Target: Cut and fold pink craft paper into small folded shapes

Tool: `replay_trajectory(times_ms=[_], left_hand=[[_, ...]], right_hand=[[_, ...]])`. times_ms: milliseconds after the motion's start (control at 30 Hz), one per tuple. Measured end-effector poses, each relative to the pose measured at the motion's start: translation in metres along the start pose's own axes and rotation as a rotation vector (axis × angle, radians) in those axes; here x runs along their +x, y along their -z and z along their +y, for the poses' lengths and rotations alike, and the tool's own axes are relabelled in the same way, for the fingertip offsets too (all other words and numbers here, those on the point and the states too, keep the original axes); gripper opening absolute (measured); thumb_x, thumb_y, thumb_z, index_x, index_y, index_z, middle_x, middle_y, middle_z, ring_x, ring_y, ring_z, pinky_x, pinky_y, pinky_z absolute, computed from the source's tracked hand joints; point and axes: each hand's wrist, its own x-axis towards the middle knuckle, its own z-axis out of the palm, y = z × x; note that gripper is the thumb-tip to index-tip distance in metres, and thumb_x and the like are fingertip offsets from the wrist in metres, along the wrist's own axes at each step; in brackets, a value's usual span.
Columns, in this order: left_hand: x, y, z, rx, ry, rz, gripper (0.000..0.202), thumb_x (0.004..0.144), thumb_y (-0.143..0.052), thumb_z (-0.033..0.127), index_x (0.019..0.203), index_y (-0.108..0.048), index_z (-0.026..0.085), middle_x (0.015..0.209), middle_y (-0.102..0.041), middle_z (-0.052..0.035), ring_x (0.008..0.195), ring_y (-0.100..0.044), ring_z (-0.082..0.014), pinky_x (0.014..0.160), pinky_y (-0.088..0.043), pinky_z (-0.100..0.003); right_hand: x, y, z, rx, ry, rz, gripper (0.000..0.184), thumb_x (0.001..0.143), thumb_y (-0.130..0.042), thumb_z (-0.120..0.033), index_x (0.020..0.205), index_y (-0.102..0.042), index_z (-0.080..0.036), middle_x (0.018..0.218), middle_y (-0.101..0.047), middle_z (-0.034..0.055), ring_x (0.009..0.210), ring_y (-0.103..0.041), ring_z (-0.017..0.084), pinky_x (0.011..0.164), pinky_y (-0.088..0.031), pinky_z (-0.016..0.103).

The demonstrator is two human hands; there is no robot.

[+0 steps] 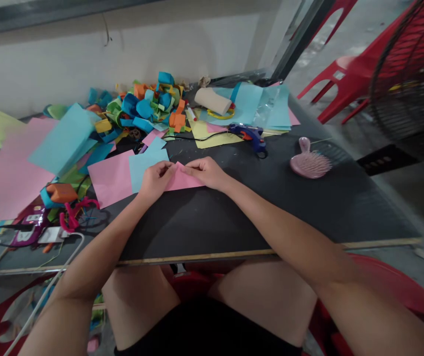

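A small pink paper piece (pixel 182 180) lies on the black tabletop (pixel 234 212), folded to a point at its top. My left hand (pixel 156 179) pinches its left edge with curled fingers. My right hand (pixel 205 171) pinches its upper right edge, fingers pressed together. Both hands meet near the paper's tip. A light blue sheet (pixel 146 166) and a larger pink sheet (pixel 111 179) lie just left of my left hand.
A blue glue gun (pixel 252 136) lies behind my hands, a pink hairbrush (pixel 309 162) to the right. A heap of coloured folded paper (pixel 148 106) and a paper roll (pixel 212 100) sit at the back. Large sheets, scissors (pixel 73 213) and a cable lie left. Red chairs and a fan stand right.
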Motion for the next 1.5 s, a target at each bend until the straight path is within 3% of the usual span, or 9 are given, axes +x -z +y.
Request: replay_trajectory(times_ms=[300, 500, 667, 900, 1100, 1300, 1367, 1433, 1500], left_hand=[[0.001, 0.002, -0.002, -0.067, -0.016, -0.056, 0.024, 0.083, -0.061, 0.04, 0.085, -0.071, 0.018, 0.086, -0.072, -0.0033, 0.081, -0.064, -0.0154, 0.08, -0.049, -0.029], [0.0, 0.005, -0.004, -0.095, 0.06, 0.002, 0.03, 0.077, -0.067, 0.046, 0.078, -0.075, 0.017, 0.082, -0.075, -0.0055, 0.071, -0.063, -0.0159, 0.064, -0.049, -0.028], [0.0, 0.005, -0.002, 0.006, 0.032, 0.004, 0.03, 0.076, -0.068, 0.048, 0.077, -0.076, 0.019, 0.08, -0.075, -0.0053, 0.07, -0.063, -0.0153, 0.057, -0.046, -0.026], [-0.001, 0.006, 0.002, -0.097, 0.105, -0.13, 0.034, 0.074, -0.071, 0.051, 0.078, -0.077, 0.017, 0.078, -0.074, -0.0041, 0.066, -0.061, -0.0134, 0.057, -0.047, -0.024], [0.0, 0.021, 0.011, -0.062, 0.186, -0.291, 0.028, 0.074, -0.074, 0.044, 0.067, -0.074, 0.017, 0.046, -0.057, 0.0002, 0.041, -0.046, -0.0074, 0.043, -0.04, -0.022], [0.007, 0.038, 0.005, -0.008, 0.159, -0.417, 0.023, 0.069, -0.076, 0.041, 0.07, -0.075, 0.018, 0.062, -0.07, -0.0056, 0.046, -0.058, -0.0102, 0.042, -0.046, -0.021], [0.011, 0.041, -0.002, 0.013, 0.166, -0.38, 0.021, 0.069, -0.075, 0.04, 0.068, -0.075, 0.018, 0.062, -0.07, -0.0061, 0.049, -0.06, -0.0118, 0.044, -0.048, -0.022], [0.014, 0.041, -0.007, 0.01, 0.145, -0.213, 0.026, 0.076, -0.069, 0.043, 0.073, -0.075, 0.018, 0.069, -0.072, -0.008, 0.055, -0.063, -0.0134, 0.045, -0.047, -0.023], [0.014, 0.04, -0.007, 0.006, 0.057, -0.029, 0.034, 0.085, -0.059, 0.047, 0.09, -0.075, 0.018, 0.088, -0.075, -0.0105, 0.071, -0.068, -0.0159, 0.052, -0.05, -0.024]], right_hand=[[-0.002, 0.002, -0.004, 0.056, -0.005, -0.065, 0.05, 0.07, -0.069, -0.063, 0.075, -0.075, -0.014, 0.061, -0.058, -0.0007, 0.058, -0.044, 0.01, 0.057, -0.033, 0.025], [-0.003, 0.0, -0.002, 0.012, -0.014, -0.049, 0.047, 0.073, -0.067, -0.061, 0.079, -0.077, -0.015, 0.062, -0.063, -0.0007, 0.058, -0.05, 0.01, 0.056, -0.036, 0.024], [-0.004, -0.007, -0.005, 0.135, 0.017, 0.111, 0.039, 0.068, -0.075, -0.054, 0.082, -0.077, -0.018, 0.081, -0.075, 0.0047, 0.072, -0.064, 0.016, 0.068, -0.049, 0.029], [-0.003, -0.001, -0.007, 0.107, -0.012, 0.251, 0.031, 0.064, -0.08, -0.046, 0.076, -0.078, -0.018, 0.079, -0.076, 0.0069, 0.074, -0.067, 0.019, 0.074, -0.052, 0.035], [-0.001, 0.005, -0.005, 0.103, -0.033, 0.344, 0.028, 0.064, -0.078, -0.044, 0.074, -0.077, -0.018, 0.078, -0.076, 0.0063, 0.075, -0.067, 0.02, 0.074, -0.052, 0.036], [0.006, 0.03, 0.009, 0.11, 0.02, 0.549, 0.029, 0.063, -0.08, -0.045, 0.075, -0.075, -0.018, 0.079, -0.074, 0.005, 0.075, -0.066, 0.019, 0.078, -0.053, 0.038], [0.008, 0.04, 0.013, 0.119, 0.059, 0.61, 0.029, 0.065, -0.079, -0.045, 0.077, -0.074, -0.019, 0.081, -0.074, 0.0053, 0.076, -0.065, 0.019, 0.079, -0.053, 0.038], [0.007, 0.042, 0.013, 0.105, 0.093, 0.609, 0.03, 0.067, -0.078, -0.047, 0.078, -0.073, -0.019, 0.082, -0.073, 0.005, 0.077, -0.065, 0.018, 0.078, -0.053, 0.038], [0.004, 0.036, 0.009, 0.061, 0.136, 0.56, 0.031, 0.07, -0.075, -0.05, 0.079, -0.072, -0.02, 0.082, -0.073, 0.0044, 0.077, -0.065, 0.018, 0.078, -0.053, 0.037]])
